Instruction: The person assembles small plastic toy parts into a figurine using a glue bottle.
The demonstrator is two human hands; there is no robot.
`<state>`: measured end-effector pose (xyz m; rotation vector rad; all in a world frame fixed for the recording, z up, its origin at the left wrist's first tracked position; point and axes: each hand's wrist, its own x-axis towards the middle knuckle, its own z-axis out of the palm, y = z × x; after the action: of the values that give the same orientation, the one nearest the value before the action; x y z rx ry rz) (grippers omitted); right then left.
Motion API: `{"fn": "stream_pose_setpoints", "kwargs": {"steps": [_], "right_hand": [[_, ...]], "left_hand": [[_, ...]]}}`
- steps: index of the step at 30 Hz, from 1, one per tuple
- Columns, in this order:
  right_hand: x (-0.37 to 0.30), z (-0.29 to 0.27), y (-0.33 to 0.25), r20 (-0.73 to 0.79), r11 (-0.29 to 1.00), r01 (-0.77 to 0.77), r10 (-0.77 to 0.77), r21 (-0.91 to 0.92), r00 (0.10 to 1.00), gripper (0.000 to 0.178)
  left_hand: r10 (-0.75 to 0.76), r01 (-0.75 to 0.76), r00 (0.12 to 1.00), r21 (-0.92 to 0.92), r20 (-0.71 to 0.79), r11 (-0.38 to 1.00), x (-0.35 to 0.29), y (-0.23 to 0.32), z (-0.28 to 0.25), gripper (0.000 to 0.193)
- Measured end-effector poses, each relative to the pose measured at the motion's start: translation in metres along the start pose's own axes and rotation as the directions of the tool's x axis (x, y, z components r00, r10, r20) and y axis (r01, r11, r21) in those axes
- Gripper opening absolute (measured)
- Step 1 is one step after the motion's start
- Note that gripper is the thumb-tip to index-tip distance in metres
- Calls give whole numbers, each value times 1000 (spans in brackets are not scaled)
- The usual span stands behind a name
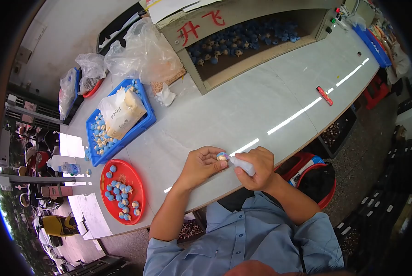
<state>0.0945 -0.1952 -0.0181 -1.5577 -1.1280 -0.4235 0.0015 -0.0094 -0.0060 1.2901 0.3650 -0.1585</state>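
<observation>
My left hand (199, 166) pinches a small round blue-and-cream figure piece (221, 156) between thumb and fingers, above the table's near edge. A translucent white squeeze bottle (243, 165) lies in the closed grip of my right hand (261, 169). Its narrow tip points left at the piece; whether the two touch is too small to tell. Left of my forearm, a round red tray (135, 177) carries several similar blue-and-cream pieces (122, 193).
A blue tray (144, 126) with more pieces and a tissue pack (122, 112) stands at the left. Behind are clear plastic bags (144, 53) and an open-fronted metal box (194, 73) full of blue pieces. A small red object (324, 95) lies at the right.
</observation>
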Motion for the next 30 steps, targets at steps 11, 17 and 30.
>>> {"fn": "stream_pose_setpoints", "kwargs": {"steps": [11,17,30], "right_hand": [[4,-1,0,37,998,-20,18,54,999,28],[-3,-14,-2,-42,941,-256,271,223,962,27],[10,-116,75,-216,726,-676,685,125,696,28]], "left_hand": [[17,-18,1000,16,19,1000,1,-1,0,31],[2,-2,1000,-5,7,1000,0,3,0,32],[16,-19,1000,-147,-21,989,-2,2,-7,30]]}}
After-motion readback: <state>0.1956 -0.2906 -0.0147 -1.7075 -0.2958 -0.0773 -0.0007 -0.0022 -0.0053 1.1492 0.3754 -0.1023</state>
